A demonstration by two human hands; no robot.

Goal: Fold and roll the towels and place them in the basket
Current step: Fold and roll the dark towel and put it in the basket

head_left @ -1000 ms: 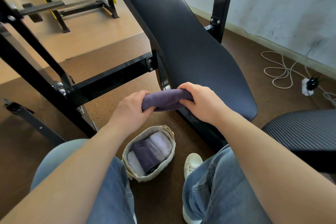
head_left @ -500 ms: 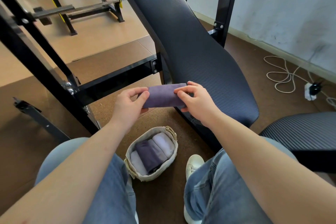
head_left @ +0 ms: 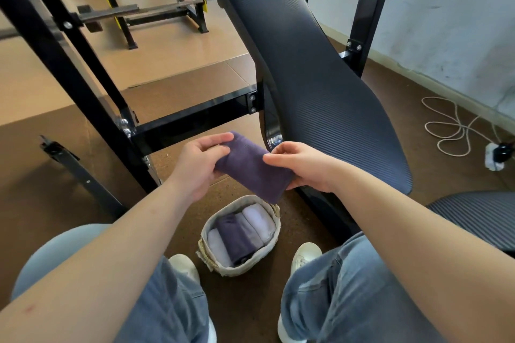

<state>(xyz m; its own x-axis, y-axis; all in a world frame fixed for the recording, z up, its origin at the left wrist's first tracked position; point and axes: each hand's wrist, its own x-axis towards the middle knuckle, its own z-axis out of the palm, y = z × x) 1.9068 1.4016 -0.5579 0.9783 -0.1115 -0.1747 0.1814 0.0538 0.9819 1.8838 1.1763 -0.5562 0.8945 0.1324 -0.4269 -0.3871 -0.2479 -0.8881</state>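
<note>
- The purple towel point(head_left: 250, 167) has changed in the last second. It was a tight roll clenched in both fists and held level. It then flattened into a folded slab pinched at its ends, and now it slopes, its right end dipping towards the far rim of the basket point(head_left: 206, 227).
- The left hand point(head_left: 199, 166) pinches the raised end, above and to the left of the basket, thumb on top and fingers curled beneath.
- The right hand point(head_left: 305, 168) grips the lower end just above the basket's far right rim, thumb across the top face and fingers tucked under.
- We read the slope as the bundle being squared up and aimed downward. It is not yet in the basket, so placing it remains to be done.
- The towel looks like soft, matt terry, thick at its folded edges, and likely to spring loose if either pinch slackens.
- The basket is a small oval with a pale cloth lining and a rough, woven straw-coloured trim. It stands on the brown speckled floor between the two white shoes.
- Inside the basket the rolled towels point(head_left: 239, 237) lie side by side in white, dark purple and lilac, leaving little spare room.
- Beyond the basket rises the ribbed, dark bench pad point(head_left: 320, 92).
</note>
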